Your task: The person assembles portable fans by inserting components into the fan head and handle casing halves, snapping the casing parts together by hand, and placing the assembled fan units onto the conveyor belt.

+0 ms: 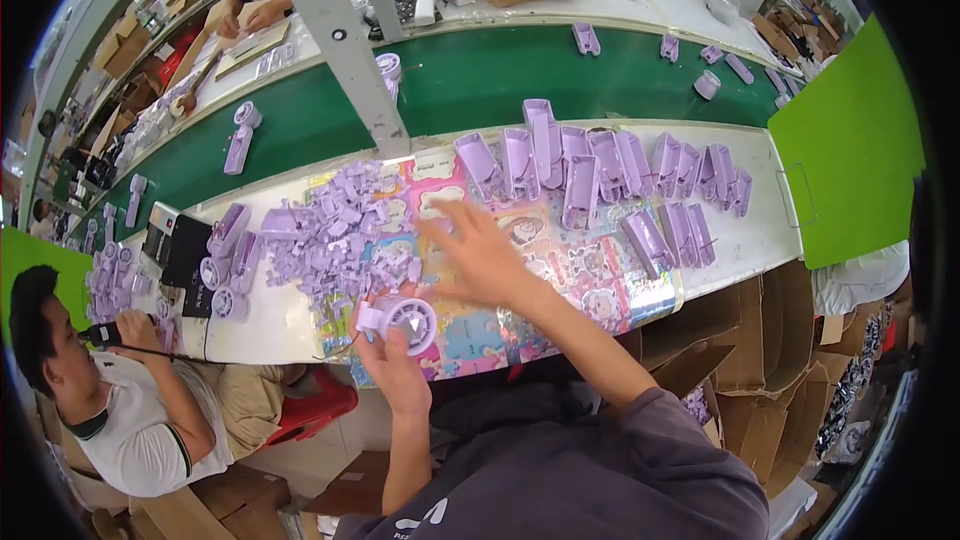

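Note:
My left hand (398, 378) grips a lilac handheld fan (408, 324), its round spoked head turned up toward me. To the right and a little farther off, my right hand (478, 252) has its fingers spread and slightly blurred, with nothing seen in it. It hovers over a colourful cartoon-printed sheet (470, 338). Just left of both hands lies a heap of small lilac plastic parts (345, 230). Several lilac trough-shaped housing halves (580, 190) stand in groups beyond my right hand and along the table to its right.
A green conveyor belt (450, 80) carries scattered lilac fans and housings behind the table. A grey metal post (340, 40) rises at its near edge. At the left, a seated person (140, 400) holds a dark tool on a cord. Cardboard boxes (770, 340) stand at the right.

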Tool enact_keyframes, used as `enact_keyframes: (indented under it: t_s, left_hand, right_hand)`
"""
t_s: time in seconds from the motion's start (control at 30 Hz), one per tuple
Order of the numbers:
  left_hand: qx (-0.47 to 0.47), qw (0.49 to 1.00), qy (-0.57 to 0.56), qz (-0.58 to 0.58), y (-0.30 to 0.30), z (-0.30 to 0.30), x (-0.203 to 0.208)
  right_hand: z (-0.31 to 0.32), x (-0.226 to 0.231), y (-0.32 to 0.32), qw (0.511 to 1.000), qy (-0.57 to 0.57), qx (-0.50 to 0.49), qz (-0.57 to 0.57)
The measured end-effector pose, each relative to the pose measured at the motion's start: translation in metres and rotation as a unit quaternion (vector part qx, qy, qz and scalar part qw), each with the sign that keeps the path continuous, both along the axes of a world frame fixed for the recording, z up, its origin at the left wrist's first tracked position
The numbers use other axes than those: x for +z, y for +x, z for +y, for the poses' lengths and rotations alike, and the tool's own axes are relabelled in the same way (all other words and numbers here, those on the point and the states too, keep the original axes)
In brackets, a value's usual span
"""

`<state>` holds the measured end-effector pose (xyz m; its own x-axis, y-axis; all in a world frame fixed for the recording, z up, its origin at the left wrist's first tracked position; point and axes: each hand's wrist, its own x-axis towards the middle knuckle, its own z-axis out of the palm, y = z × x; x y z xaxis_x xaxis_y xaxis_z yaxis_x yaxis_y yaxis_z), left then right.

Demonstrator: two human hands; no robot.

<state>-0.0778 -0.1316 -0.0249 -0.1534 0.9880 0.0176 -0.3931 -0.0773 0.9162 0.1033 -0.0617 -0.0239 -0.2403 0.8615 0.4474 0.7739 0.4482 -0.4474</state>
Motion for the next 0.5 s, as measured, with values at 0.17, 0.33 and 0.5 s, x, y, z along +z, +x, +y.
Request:
enact_keyframes:
  t_s: [0.17, 0.33, 0.5]
  left_hand:
    - [-0.113, 0.986, -0.065, -0.102, -0.019, 0.007, 0.001]
    - [-0.176, 0.967, -0.135, -0.122, -0.015, 0.010, 0.005]
    - [-0.243, 0.957, -0.159, 0.010, -0.006, 0.020, -0.003]
  right_hand:
    - [0.015, -0.043, 0.007, 0.998, -0.010, -0.057, -0.003]
    - [-0.003, -0.020, 0.016, 0.947, -0.059, -0.066, 0.309]
    - [-0.047, 0.058, 0.041, 0.933, -0.121, 0.029, 0.338]
